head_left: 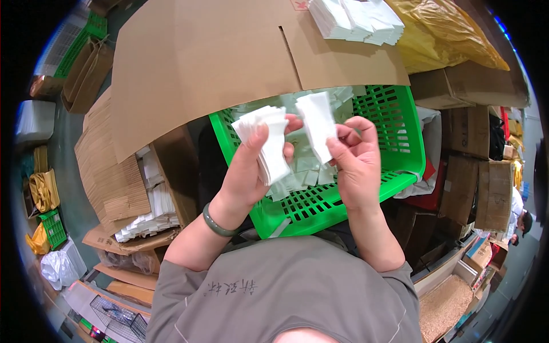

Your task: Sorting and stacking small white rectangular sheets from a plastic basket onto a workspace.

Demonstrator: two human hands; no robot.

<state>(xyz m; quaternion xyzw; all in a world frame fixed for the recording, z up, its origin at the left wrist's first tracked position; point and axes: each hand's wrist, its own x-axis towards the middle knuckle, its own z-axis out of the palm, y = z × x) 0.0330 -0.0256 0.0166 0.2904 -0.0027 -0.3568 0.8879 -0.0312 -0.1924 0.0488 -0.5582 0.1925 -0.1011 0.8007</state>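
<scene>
My left hand [247, 157], with a dark bangle at the wrist, is closed round a thick stack of white paper sleeves [273, 150]. To its right my right hand [359, 157] pinches a thinner bunch of white paper sleeves [315, 123] between thumb and fingers. The two bunches are held apart. Both hands are above a green plastic basket [320, 220] with slotted walls. Inside it lie many small, pale, translucent packets [306, 171]; my hands and the papers hide part of them.
A large cardboard sheet [200, 57] covers the basket's far side, with stacks of white papers [357, 22] on it. Beside them lies a yellow plastic bag [446, 34]. At left, an open carton [177, 177] holds more white papers [151, 214]. Cartons [494, 194] stand at right.
</scene>
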